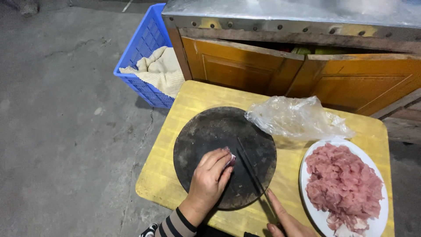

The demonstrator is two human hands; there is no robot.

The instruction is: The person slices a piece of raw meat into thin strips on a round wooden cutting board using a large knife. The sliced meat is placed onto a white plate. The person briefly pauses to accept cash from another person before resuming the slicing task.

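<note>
Fingers of the left hand [209, 179] curl down over a small piece of pink meat [231, 159], pinning it to a dark round chopping board [206, 131]; only the tip of the meat shows past the fingertips, near the middle of the board. The right hand [287, 221], at the near edge of the yellow table [184, 103], grips the handle of a dark knife [251, 169], forefinger laid straight along it and the other fingers cut off by the frame. The blade runs edge-down across the board, just beside the left fingertips and the meat.

A striped black-and-grey sleeve [175, 225] covers the left wrist at the table's near edge. The board sits toward the left and near side of the small square table, its rim close to the near edge.

At the table's right near corner stands a white oval plate [379, 221] heaped with sliced raw pink meat [344, 184], a few paler fatty bits at its near end. Behind the plate, toward the far edge, lies a crumpled clear plastic bag [296, 116], touching the board's far right rim.

Beyond the table's far edge stands a cabinet with orange wooden doors [239, 66] hanging ajar under a metal-clad top [285, 13]. To the left of the cabinet, on the grey concrete floor [66, 123], rests a blue plastic crate [142, 48] holding cream-coloured cloth [160, 70].
</note>
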